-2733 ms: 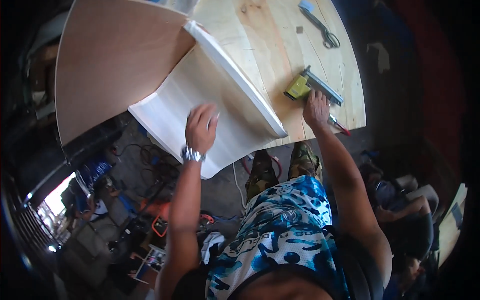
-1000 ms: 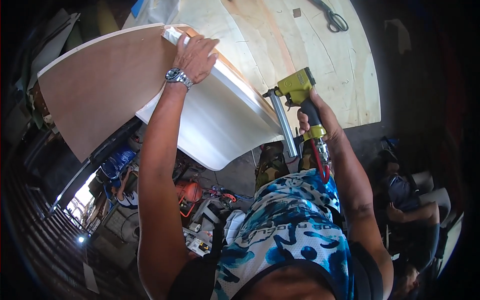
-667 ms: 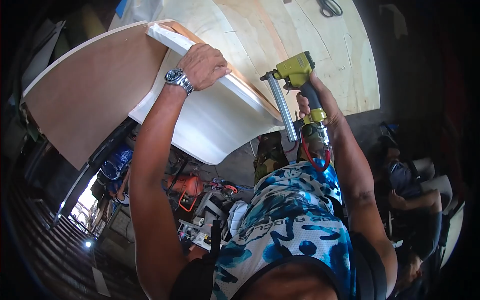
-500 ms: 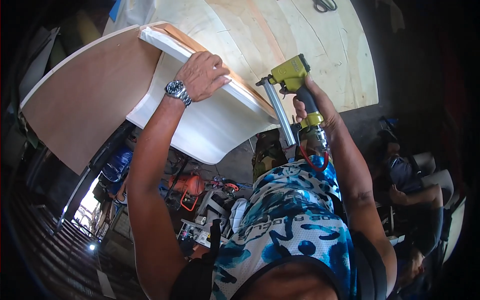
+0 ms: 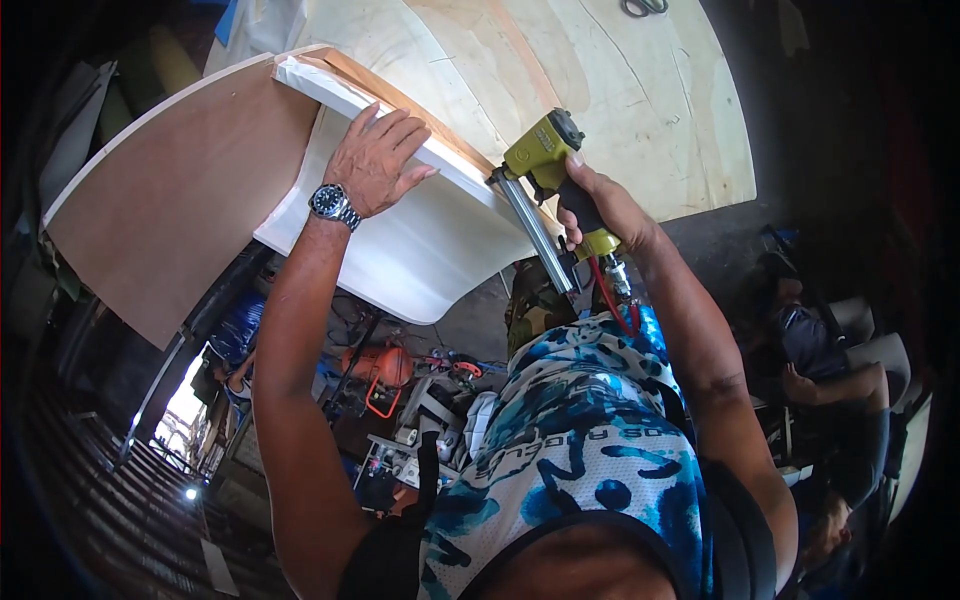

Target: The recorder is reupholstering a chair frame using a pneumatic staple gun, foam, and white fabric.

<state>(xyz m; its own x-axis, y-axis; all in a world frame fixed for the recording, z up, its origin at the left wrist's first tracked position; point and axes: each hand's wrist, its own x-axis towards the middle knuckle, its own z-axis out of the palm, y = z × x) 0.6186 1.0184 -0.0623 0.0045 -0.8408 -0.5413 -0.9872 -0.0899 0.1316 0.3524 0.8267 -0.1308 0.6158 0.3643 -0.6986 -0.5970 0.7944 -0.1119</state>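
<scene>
Workshop: staple gun [image 5: 541, 152], wooden worktable [image 5: 640, 130], scissors [image 5: 641, 10], orange machine [image 5: 388, 368].

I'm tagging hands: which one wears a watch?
The left hand: it wears the silver watch, while the right hand, holding the green stapler, wears none.

I see the olive-green staple gun [image 5: 540, 150] held slanted, its nose close by the curved white panel's [image 5: 420, 245] raised edge.

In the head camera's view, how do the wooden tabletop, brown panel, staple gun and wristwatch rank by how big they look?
Largest to smallest:
1. Wooden tabletop, even cut off by the picture's edge
2. Brown panel
3. Staple gun
4. Wristwatch
</scene>
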